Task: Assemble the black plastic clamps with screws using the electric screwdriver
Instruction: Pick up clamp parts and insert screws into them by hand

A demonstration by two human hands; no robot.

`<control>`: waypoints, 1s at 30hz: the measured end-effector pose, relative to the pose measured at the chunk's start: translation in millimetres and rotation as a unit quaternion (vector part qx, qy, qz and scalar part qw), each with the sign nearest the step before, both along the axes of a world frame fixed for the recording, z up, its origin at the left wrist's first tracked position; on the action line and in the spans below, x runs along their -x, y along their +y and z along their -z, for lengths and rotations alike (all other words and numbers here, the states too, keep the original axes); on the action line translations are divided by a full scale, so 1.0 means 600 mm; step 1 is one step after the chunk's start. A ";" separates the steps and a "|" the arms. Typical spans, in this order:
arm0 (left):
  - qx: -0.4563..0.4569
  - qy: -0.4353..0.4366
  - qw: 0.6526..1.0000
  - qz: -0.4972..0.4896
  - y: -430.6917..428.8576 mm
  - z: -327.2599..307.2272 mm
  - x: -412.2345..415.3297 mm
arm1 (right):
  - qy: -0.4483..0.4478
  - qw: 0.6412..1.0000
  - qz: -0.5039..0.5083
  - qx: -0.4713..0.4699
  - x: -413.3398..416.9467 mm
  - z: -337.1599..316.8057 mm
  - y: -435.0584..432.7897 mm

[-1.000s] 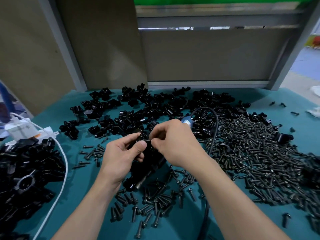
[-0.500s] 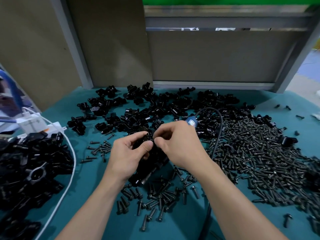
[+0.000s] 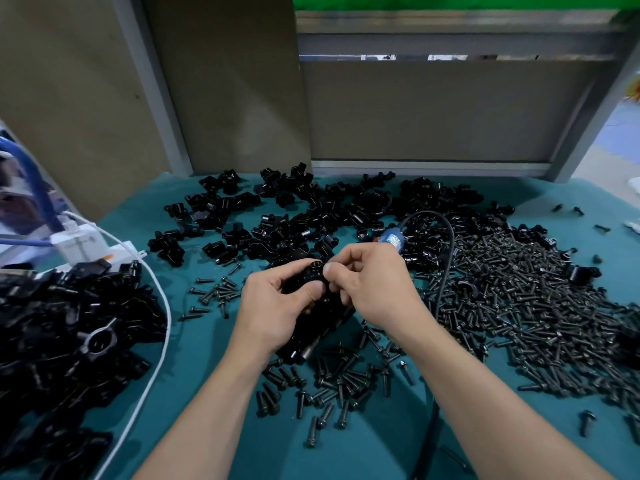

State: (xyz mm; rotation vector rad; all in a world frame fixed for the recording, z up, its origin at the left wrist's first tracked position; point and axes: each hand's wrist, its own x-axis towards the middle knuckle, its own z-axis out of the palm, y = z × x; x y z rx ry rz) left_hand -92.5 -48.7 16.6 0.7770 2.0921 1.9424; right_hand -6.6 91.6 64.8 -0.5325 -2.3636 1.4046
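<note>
- The left hand point(image 3: 273, 306) grips a black plastic clamp point(image 3: 310, 271) between its thumb and curled fingers, with the clamp's round socket facing up.
- The right hand point(image 3: 370, 289) meets the clamp from the right. Its thumb and forefinger are pinched at the socket's rim, and whether a screw sits between them is hidden.
- The step looks like seating a screw by hand; driving has not begun.
- The electric screwdriver point(image 3: 304, 348) lies untouched on the teal cloth point(image 3: 214, 410) directly under the clamp, its black cable point(image 3: 446, 258) arching to the clamp's right.
- The screw heap point(image 3: 519, 299) is well to the clamp's right, and loose screws point(image 3: 332, 382) are scattered just in front of it.
- Unassembled clamps point(image 3: 311, 216) lie behind it, and a further pile of clamps point(image 3: 69, 334) is far to its left.
- Next, the right hand probably must let go, pick up the screwdriver and set its bit squarely in the screw head while the left hand steadies the clamp.
</note>
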 end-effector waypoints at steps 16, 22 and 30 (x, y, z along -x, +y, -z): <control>0.059 0.046 0.995 -0.064 0.010 0.005 0.010 | -0.051 0.996 -0.016 -0.068 0.007 -0.003 0.001; 0.046 0.033 0.997 -0.042 0.006 0.008 0.014 | -0.057 0.990 -0.004 -0.132 0.006 0.009 -0.005; 0.037 0.031 0.997 -0.055 0.000 0.005 0.004 | -0.027 0.998 -0.052 -0.026 -0.003 -0.009 0.006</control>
